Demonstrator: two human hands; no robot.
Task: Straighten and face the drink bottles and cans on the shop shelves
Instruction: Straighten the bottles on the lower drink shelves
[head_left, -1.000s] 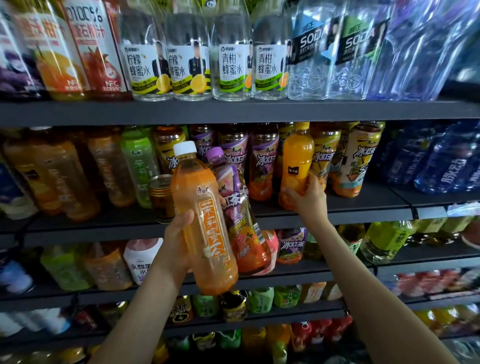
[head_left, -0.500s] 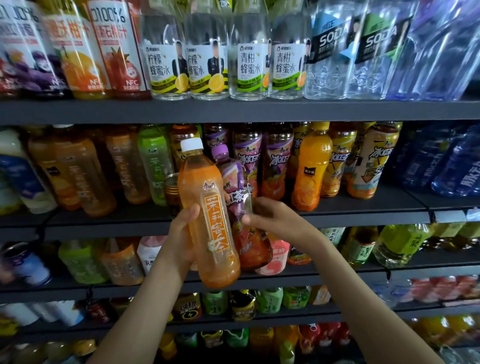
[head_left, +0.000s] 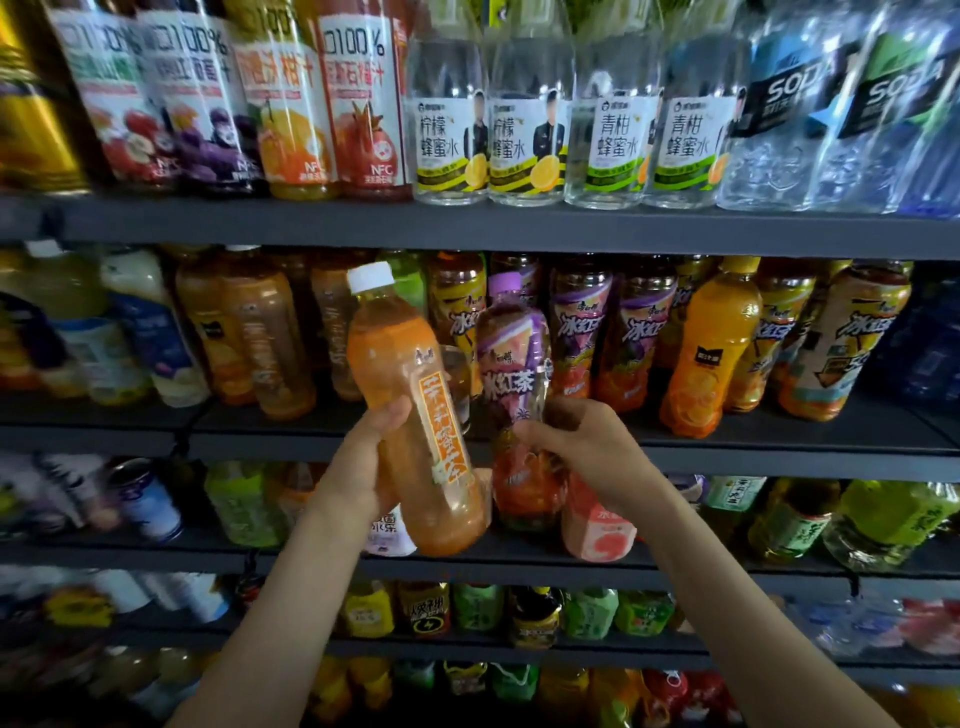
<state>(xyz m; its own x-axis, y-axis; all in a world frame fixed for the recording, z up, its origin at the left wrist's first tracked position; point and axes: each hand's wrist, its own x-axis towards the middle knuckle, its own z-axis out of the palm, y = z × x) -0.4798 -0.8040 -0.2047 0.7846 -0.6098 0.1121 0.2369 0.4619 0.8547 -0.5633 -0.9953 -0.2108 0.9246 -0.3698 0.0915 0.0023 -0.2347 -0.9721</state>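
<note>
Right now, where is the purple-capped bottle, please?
Head view, centre: the right hand grips the purple-capped bottle, just right of the left hand's orange bottle.

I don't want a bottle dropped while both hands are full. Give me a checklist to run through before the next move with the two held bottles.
1. Left hand grip on the orange plastic bottle with white cap: ok, thumb and fingers wrap its middle.
2. Right hand grip on the purple-capped iced tea bottle: ok, fingers curl round its lower half.
3. Both caps on: ok.
4. Orange bottle upright: not ok, it leans with the cap to the left.
5. Its label facing outward: ok.
6. Free slot on the dark middle shelf behind them: cannot tell, the bottles hide it.
</note>
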